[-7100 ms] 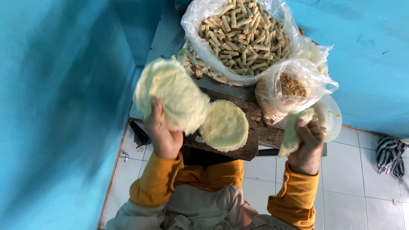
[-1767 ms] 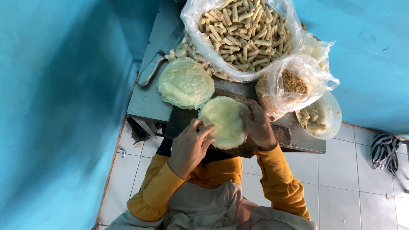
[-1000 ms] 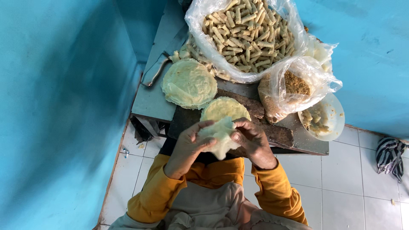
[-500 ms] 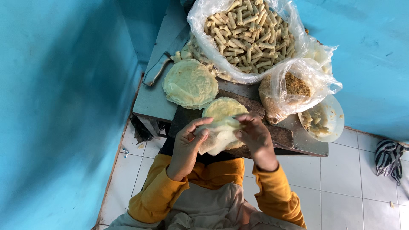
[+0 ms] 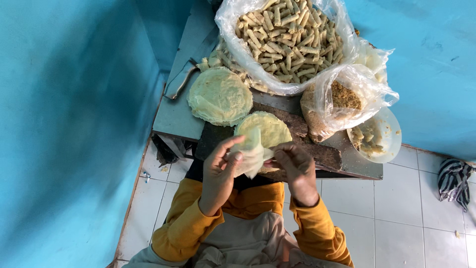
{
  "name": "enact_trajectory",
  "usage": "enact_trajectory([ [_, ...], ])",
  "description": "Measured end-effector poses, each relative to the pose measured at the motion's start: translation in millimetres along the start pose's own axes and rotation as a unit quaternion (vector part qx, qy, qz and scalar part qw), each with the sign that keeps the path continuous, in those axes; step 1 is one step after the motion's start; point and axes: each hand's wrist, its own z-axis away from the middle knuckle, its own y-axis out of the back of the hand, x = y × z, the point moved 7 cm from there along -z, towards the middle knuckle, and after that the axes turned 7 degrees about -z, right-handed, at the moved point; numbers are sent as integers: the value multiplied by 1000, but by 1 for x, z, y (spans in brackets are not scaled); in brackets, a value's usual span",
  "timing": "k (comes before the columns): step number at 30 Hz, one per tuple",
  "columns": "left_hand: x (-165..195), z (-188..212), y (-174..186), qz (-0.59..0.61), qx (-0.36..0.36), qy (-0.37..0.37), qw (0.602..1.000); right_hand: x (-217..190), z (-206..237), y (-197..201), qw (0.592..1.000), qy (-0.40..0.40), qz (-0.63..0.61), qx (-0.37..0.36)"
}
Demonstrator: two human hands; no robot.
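Both my hands hold one thin pale wrapper sheet lifted above the dark wooden board. My left hand pinches its left side and my right hand pinches its right edge. Beneath it a round wrapper lies flat on the board. A stack of round wrappers sits to the left on the grey table.
A big clear bag of rolled sticks fills the far side of the table. A smaller bag of brown crumbs and a white bowl with filling stand at the right. Blue walls close in left and right. A striped cloth lies on the tiled floor.
My hands have peeled a thin wrapper off the round one on the board and raised it toward me. The stack was set down on the table earlier.
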Motion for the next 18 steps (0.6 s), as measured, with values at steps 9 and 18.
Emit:
enact_trajectory([
  [9,-1,0,27,7,117,-43,992,-15,3,53,991,50,-115,40],
  [18,40,-13,19,-103,39,-116,987,-58,34,98,973,101,170,120],
])
